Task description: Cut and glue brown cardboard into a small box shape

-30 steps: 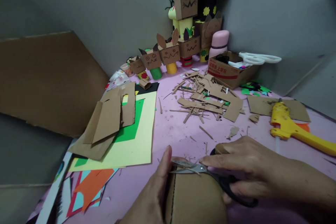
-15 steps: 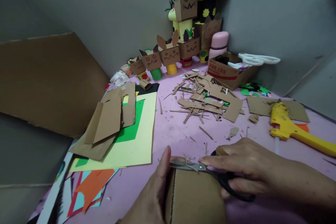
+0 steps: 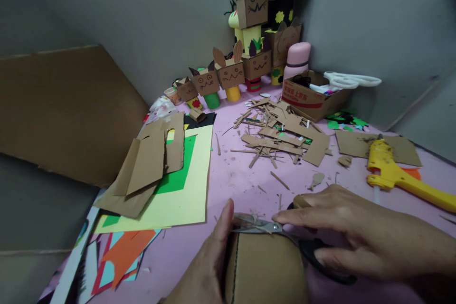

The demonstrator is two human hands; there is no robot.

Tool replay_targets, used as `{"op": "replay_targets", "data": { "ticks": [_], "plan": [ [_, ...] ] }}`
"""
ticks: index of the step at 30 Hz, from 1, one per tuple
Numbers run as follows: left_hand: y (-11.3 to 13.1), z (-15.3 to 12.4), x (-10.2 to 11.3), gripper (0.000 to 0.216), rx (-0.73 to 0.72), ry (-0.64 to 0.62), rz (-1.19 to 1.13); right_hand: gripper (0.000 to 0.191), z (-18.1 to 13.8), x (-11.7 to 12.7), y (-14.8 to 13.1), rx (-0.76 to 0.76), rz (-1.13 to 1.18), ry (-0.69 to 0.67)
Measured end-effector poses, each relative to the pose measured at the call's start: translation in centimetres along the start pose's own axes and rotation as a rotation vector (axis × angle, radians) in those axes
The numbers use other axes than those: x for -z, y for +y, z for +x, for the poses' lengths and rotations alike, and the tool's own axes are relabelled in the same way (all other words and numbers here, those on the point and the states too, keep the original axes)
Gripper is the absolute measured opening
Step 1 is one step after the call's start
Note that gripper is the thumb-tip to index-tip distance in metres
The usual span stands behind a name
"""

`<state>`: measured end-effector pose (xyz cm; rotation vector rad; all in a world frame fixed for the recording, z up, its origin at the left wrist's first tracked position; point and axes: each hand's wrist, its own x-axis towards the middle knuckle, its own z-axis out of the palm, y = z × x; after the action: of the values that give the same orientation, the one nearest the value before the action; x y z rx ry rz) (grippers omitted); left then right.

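At the bottom centre is a brown cardboard box (image 3: 269,266) with a corrugated edge along its left side. My left hand (image 3: 210,259) holds the box from the left, thumb pointing up beside its far edge. My right hand (image 3: 342,232) grips black-handled scissors (image 3: 276,228), fingers through one loop and thumb at the other. The blades point left across the box's far edge, close to my left thumb, and are slightly parted. Thin cardboard shreds cling around the blades.
Cardboard scraps (image 3: 285,128) are heaped mid-table, with a yellow glue gun (image 3: 392,171) to the right. Cardboard pieces lie on yellow paper (image 3: 192,199) at left. Behind stand several box-headed animal figures (image 3: 230,73), a pink bottle (image 3: 298,57) and a small carton (image 3: 306,97) holding white scissors.
The scissor handles have spread wider, the lower loop moving down and right with my right thumb. The blades have parted a little. My left hand and the box have barely moved.
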<state>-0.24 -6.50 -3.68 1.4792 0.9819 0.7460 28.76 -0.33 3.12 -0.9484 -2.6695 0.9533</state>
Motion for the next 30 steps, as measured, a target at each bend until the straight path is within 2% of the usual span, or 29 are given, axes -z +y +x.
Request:
{"op": "replay_targets", "data": {
  "ticks": [4,9,13,21,26,30],
  "plan": [
    [0.42,0.26,-0.11,0.116,-0.019,-0.025,-0.154,0.051,-0.12,0.1,0.01,0.005,0.019,-0.007],
    [0.85,0.49,-0.3,0.115,-0.054,-0.024,-0.187,0.05,-0.1,0.04,-0.06,0.05,0.019,0.067],
    [0.69,0.47,-0.43,0.115,-0.076,-0.035,-0.185,0.041,0.03,-0.16,-0.14,0.092,0.069,0.127],
    [0.58,0.49,-0.37,0.119,-0.074,-0.021,-0.125,0.028,0.17,-0.08,-0.48,0.115,0.049,0.126],
    [0.75,0.63,-0.21,0.119,-0.108,0.001,-0.062,0.026,-0.14,-0.16,-0.59,0.131,0.005,0.164],
    [0.74,0.65,-0.24,0.117,-0.074,-0.015,-0.086,0.031,0.08,-0.28,-0.62,0.107,-0.039,0.178]
  ]
}}
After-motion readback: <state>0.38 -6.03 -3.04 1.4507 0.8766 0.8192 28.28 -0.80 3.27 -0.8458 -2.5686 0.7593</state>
